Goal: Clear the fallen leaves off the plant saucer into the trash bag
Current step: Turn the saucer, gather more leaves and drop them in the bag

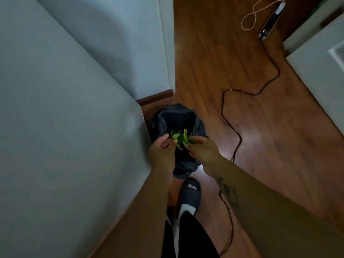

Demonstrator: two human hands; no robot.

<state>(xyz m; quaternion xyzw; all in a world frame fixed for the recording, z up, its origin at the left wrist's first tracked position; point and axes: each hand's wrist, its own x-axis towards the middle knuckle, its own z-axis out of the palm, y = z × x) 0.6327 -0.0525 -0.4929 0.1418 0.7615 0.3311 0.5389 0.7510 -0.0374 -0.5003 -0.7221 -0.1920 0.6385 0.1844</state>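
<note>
A black trash bag (178,118) stands open on the wooden floor beside the wall corner. Directly over its mouth I hold a bunch of green leaves (181,138) between both hands. My left hand (162,148) grips the bunch from the left and my right hand (202,148) from the right, fingers curled around the leaves. The plant saucer is not in view.
A grey-blue wall (65,127) runs close on the left. A dark cable (230,127) snakes across the wooden floor to a power strip (271,21) at the far right. My slippered foot (190,194) stands just behind the bag. White furniture (320,67) is at the right.
</note>
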